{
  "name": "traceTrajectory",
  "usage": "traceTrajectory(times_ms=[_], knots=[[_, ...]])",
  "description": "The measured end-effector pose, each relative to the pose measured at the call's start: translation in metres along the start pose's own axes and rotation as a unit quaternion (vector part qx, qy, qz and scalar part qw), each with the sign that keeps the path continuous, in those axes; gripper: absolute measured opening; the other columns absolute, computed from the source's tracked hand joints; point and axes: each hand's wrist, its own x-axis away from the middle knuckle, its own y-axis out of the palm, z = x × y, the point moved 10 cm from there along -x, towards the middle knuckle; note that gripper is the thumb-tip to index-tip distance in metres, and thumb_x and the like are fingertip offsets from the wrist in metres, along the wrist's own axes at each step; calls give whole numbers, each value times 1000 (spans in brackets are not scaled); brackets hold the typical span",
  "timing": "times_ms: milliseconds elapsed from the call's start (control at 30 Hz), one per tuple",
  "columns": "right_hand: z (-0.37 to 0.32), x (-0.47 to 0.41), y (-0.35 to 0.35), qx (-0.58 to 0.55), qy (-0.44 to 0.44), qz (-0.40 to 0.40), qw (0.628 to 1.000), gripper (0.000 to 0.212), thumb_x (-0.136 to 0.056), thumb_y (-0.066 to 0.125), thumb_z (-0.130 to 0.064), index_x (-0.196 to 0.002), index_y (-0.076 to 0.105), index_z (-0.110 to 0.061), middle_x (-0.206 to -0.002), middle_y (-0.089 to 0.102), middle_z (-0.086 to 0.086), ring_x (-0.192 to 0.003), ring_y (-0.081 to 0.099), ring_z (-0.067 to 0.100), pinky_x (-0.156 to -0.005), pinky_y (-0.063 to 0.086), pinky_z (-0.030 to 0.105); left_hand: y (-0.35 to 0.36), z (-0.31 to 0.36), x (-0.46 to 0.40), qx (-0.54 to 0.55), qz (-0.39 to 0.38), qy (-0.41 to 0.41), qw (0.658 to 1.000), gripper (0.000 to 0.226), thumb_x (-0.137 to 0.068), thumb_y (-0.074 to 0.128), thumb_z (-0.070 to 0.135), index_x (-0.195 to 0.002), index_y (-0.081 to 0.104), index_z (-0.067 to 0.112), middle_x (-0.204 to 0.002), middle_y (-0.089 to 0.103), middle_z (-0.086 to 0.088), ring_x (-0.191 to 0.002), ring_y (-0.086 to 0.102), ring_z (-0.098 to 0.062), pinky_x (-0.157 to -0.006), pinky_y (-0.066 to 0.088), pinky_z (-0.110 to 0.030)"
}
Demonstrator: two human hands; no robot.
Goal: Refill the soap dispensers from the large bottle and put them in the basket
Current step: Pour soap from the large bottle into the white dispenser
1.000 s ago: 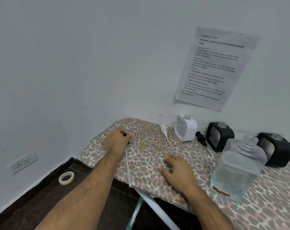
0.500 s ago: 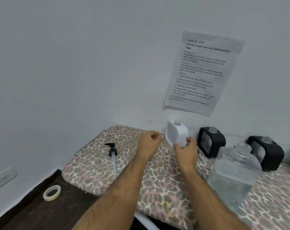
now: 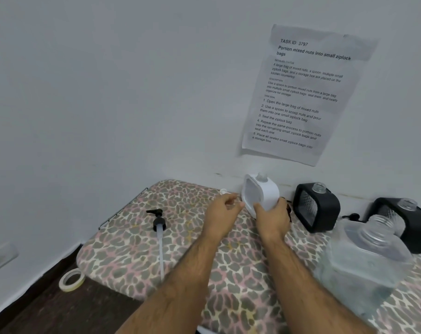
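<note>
The right hand point(image 3: 272, 216) gripped the white dispenser point(image 3: 261, 194), tilted by the wall; the left hand point(image 3: 222, 210) pinched a white pump point(image 3: 223, 191). 2 black dispensers point(image 3: 316, 207) and the large bottle point(image 3: 366, 263) stood right, a black pump point(image 3: 158, 222) left, on the leopard-print board point(image 3: 122, 249).
</note>
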Motion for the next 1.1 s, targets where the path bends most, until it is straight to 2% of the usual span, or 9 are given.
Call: traceTrajectory(times_ms=[100, 233, 367, 467, 600, 667, 800, 933, 1100], knots=[[-2, 12, -5, -40, -16, -12, 999, 43, -83, 73, -17, -117, 51, -6, -117, 62, 12, -102, 60, 30, -74, 43, 33, -8, 4, 7, 35, 12, 1, 999, 40, -93, 67, 29, -130, 62, 15, -122, 65, 7, -111, 61, -9, -87, 51, -19], [-1, 46, -12, -93, -50, -59, 993, 49, -83, 73, -15, -128, 52, -11, -122, 60, 7, -104, 59, 23, -82, 50, 35, -24, 8, 22, 96, 32, 9, 995, 50, -91, 70, 25, -137, 56, 13, -135, 60, 0, -124, 55, -13, -104, 46, -29], [-1, 85, -26, -131, -79, -102, 983, 47, -86, 72, -15, -127, 52, -22, -122, 59, -2, -110, 59, 18, -93, 53, 42, -44, 11, 43, 123, 39, 24, 991, 67, -89, 73, 23, -148, 43, 13, -148, 47, 1, -137, 43, -13, -111, 35, -27], [-1, 109, -39, -164, -81, -155, 971, 48, -88, 71, -13, -127, 50, -32, -121, 61, -7, -109, 60, 13, -93, 54, 40, -49, 12, 62, 156, -16, 20, 987, 71, -88, 74, 23, -149, 40, 13, -147, 47, 0, -135, 45, -13, -111, 38, -29], [6, 128, -52, -171, -80, -227, 956, 50, -91, 67, -10, -137, 52, -24, -124, 64, -7, -113, 61, 13, -96, 54, 44, -41, 10, 91, 187, -110, 6, 976, 70, -80, 74, 34, -143, 50, 14, -139, 58, 1, -119, 60, -9, -98, 51, -27], [9, 135, -62, -163, -82, -244, 953, 51, -92, 65, -9, -139, 51, -23, -125, 64, -7, -113, 62, 11, -97, 54, 39, -34, 11, 106, 195, -150, 7, 969, 66, -76, 79, 33, -136, 57, 19, -129, 66, -1, -113, 66, -13, -91, 55, -28], [11, 140, -83, -165, -91, -250, 950, 46, -96, 59, -6, -139, 52, -21, -118, 66, -11, -104, 63, 0, -77, 53, 14, -23, 14, 123, 178, -149, 19, 973, 56, -75, 85, 18, -126, 61, 16, -118, 71, -4, -108, 68, -19, -85, 57, -29], [20, 142, -95, -155, -96, -241, 953, 44, -99, 55, -7, -141, 53, -18, -123, 66, -7, -106, 64, 2, -83, 54, 17, -8, 17, 138, 208, -138, 0, 968, 45, -81, 78, 5, -120, 58, 13, -114, 70, -10, -97, 70, -18, -78, 58, -28], [22, 147, -103, -136, -113, -203, 963, 40, -99, 53, -6, -136, 56, -21, -120, 65, -9, -106, 62, 1, -79, 50, 10, 2, 8, 148, 256, -109, -17, 960, 53, -73, 84, 11, -119, 56, 13, -115, 71, -10, -103, 70, -25, -83, 59, -38]])
